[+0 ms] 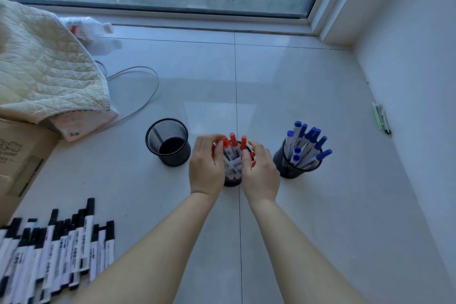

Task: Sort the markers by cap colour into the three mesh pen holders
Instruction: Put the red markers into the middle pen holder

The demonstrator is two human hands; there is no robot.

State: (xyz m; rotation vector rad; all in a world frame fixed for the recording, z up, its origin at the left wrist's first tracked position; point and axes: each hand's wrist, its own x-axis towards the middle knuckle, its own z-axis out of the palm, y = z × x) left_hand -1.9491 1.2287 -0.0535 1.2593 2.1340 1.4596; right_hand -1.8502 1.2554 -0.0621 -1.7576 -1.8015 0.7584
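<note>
Three black mesh pen holders stand in a row on the tiled floor. The left holder (168, 142) has nothing in it. The middle holder (232, 181) is packed with red-capped markers (233, 140). The right holder (296, 169) carries several blue-capped markers (309, 142). My left hand (206, 166) and my right hand (260, 173) flank the middle holder, their fingers curled around the bunch of red markers from both sides. Several black-capped markers (56, 249) lie in a pile on the floor at the lower left.
A quilted cream blanket (42, 66) over cardboard boxes (17, 155) fills the left side. A plastic bottle (86, 29) lies by the window, and a grey cable (145, 96) loops across the tiles. Small pens (381, 118) lie by the right wall.
</note>
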